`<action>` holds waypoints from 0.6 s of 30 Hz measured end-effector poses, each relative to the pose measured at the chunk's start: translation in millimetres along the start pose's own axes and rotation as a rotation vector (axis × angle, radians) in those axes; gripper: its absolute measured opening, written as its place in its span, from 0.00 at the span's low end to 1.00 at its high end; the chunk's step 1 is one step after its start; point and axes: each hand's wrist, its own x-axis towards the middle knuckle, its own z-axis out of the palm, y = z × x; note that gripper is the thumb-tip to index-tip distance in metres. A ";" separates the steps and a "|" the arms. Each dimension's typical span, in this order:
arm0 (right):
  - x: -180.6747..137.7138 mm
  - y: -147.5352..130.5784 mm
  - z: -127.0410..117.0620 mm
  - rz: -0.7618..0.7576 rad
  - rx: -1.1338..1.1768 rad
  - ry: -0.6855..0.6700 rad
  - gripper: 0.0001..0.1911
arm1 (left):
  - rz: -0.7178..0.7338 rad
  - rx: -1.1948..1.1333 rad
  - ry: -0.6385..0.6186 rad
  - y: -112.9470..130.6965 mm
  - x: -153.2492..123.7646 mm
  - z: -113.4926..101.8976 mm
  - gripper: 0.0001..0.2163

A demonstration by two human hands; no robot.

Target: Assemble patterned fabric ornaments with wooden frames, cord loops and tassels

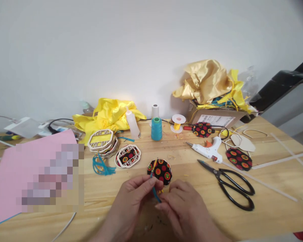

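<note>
My left hand (138,190) pinches a bundle of blue thread (156,195) between thumb and fingertips at the middle of the table. Close on its right, my right hand (183,203) is closed on the lower end of the same thread. Just beyond my fingers lies a round piece covered in black flowered fabric (164,170), with a short yellow cord (155,163) crossing its left side. Some yellow strands show between my hands, partly hidden by the fingers. Black-handled scissors (223,181) lie half spread to the right of my right hand.
Left of centre are a blue tassel (103,165), a wooden-framed fabric piece (128,156) and stacked wooden frames (101,141). Behind stand a blue thread cone (156,129), a plastic bottle (133,124) and a yellow spool (177,126). A glue gun (207,150) and a cardboard box (214,118) are right.
</note>
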 end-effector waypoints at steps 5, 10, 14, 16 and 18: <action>36.6 25.6 -28.5 0.071 -0.455 -0.252 0.10 | 0.102 -0.210 0.080 3.9 3.0 -5.7 0.09; 64.8 33.3 -30.0 -0.081 -0.551 -0.442 0.05 | 0.172 -0.268 0.103 5.9 4.1 -4.4 0.08; 73.5 40.0 -19.7 -0.097 -0.607 -0.445 0.06 | 0.220 -0.256 0.096 4.0 5.9 -5.5 0.07; 83.2 49.7 -24.0 -0.021 -0.637 -0.380 0.08 | 0.237 -0.245 0.094 2.4 7.5 -6.3 0.08; 97.9 61.9 -37.8 0.105 -0.683 -0.270 0.11 | 0.252 -0.252 0.108 0.9 9.7 -6.8 0.08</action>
